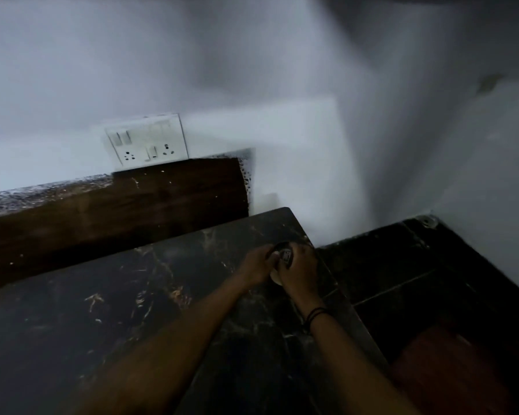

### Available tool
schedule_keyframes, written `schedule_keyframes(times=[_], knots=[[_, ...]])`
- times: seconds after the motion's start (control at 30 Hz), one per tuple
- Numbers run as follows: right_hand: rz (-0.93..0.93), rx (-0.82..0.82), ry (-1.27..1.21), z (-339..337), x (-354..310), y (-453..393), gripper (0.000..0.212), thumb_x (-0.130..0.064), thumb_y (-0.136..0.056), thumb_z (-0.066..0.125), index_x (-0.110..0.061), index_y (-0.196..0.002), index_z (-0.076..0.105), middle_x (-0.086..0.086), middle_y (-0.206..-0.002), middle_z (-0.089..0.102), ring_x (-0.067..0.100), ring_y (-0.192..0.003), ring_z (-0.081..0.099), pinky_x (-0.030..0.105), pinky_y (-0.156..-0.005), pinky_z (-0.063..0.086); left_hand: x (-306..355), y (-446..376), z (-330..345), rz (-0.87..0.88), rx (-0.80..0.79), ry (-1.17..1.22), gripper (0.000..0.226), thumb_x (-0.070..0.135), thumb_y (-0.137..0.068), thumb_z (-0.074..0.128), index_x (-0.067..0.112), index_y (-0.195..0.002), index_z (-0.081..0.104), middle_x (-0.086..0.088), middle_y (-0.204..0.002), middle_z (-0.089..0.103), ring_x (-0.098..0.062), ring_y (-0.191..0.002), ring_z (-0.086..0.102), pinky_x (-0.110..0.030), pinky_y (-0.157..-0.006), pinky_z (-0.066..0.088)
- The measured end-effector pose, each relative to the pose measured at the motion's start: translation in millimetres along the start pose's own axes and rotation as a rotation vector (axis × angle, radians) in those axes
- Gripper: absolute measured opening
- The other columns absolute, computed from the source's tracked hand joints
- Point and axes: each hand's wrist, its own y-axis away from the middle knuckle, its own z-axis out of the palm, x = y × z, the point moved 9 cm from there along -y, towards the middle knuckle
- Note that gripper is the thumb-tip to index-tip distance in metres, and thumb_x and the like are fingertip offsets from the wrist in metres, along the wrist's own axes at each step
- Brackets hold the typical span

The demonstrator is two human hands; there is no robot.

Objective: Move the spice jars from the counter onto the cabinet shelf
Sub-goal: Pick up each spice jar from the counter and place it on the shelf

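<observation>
A small spice jar (pixel 284 256) with a dark lid and a pale body stands near the far right corner of the black marble counter (pixel 108 319). My left hand (pixel 256 265) grips it from the left, fingers curled over the lid. From the right my right hand (pixel 301 269) wraps round the same jar, so most of the jar is hidden between the two hands. No cabinet shelf is in view.
A dark wooden board (pixel 132 202) stands behind the counter, with a white switch and socket plate (pixel 147 142) on the wall above it. Right of the counter lies dark tiled floor (pixel 417 277); the white wall corner (pixel 357 175) is close behind.
</observation>
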Motion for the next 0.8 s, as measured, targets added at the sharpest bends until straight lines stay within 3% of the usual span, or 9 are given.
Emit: schedule_keyframes(times=[0.1,0.23,0.33,0.47,0.57,0.67,0.73,0.8], knots=[[0.166,-0.024,-0.249,6,39,3,0.07,-0.016,-0.078,0.072,-0.011,-0.141,0.042,0.013,-0.141,0.044,0.027,-0.13,0.044,0.028,-0.105,0.033,-20,-6,18,-0.105,0.069,0.049,0.03,0.024,-0.101,0.053,0.008,-0.126,0.058,-0.013,-0.126,0.062,-0.026,-0.115,0.058,-0.03,-0.095,0.041],[0.319,-0.174,-0.446,28,71,2,0.084,-0.009,-0.083,0.071,-0.01,-0.153,0.025,0.013,-0.153,0.038,0.028,-0.139,0.04,0.045,-0.114,0.036,-26,-4,42,-0.074,0.087,0.246,0.049,0.013,-0.095,0.064,0.004,-0.14,0.046,-0.016,-0.14,0.055,-0.029,-0.131,0.052,-0.039,-0.112,0.04],[0.315,-0.234,-0.459,35,78,1,0.075,-0.008,-0.083,0.073,-0.011,-0.148,0.035,0.014,-0.144,0.05,0.028,-0.13,0.05,0.044,-0.108,0.043,-26,-1,52,0.013,0.063,0.299,0.067,0.008,-0.093,0.066,0.005,-0.15,0.033,-0.012,-0.15,0.046,-0.024,-0.139,0.045,-0.039,-0.118,0.035],[0.256,-0.215,-0.481,34,69,0,0.067,-0.011,-0.078,0.08,-0.012,-0.136,0.047,0.012,-0.134,0.058,0.026,-0.124,0.055,0.04,-0.103,0.048,-33,5,49,0.041,0.082,0.4,0.066,0.001,-0.095,0.061,0.005,-0.151,0.028,-0.009,-0.149,0.045,-0.025,-0.14,0.043,-0.041,-0.119,0.035],[0.225,-0.164,-0.477,29,58,5,0.063,-0.014,-0.077,0.081,-0.011,-0.133,0.052,0.011,-0.132,0.059,0.025,-0.122,0.056,0.043,-0.103,0.048,-34,11,34,0.049,0.132,0.479,0.055,0.01,-0.098,0.059,0.01,-0.148,0.036,-0.005,-0.144,0.052,-0.019,-0.135,0.051,-0.032,-0.113,0.042],[0.177,-0.117,-0.511,17,38,12,0.052,-0.009,-0.078,0.077,-0.014,-0.124,0.053,0.01,-0.127,0.058,0.024,-0.115,0.058,0.043,-0.1,0.05,-33,20,10,0.015,0.211,0.621,0.039,0.023,-0.101,0.054,0.021,-0.137,0.041,0.001,-0.133,0.06,-0.015,-0.122,0.062,-0.023,-0.097,0.053],[0.111,-0.151,-0.582,13,20,18,0.045,-0.002,-0.082,0.071,-0.013,-0.12,0.05,0.011,-0.124,0.057,0.026,-0.112,0.058,0.048,-0.096,0.052,-34,25,-2,-0.023,0.234,0.741,0.035,0.029,-0.103,0.048,0.019,-0.136,0.04,-0.004,-0.131,0.06,-0.016,-0.115,0.065,-0.028,-0.093,0.056],[0.06,-0.199,-0.632,10,4,26,0.042,0.002,-0.084,0.063,-0.015,-0.12,0.049,0.01,-0.122,0.057,0.026,-0.111,0.059,0.05,-0.094,0.053,-37,30,-13,-0.074,0.276,0.796,0.035,0.032,-0.106,0.039,0.013,-0.136,0.041,-0.01,-0.13,0.058,-0.015,-0.106,0.066,-0.022,-0.081,0.057]])
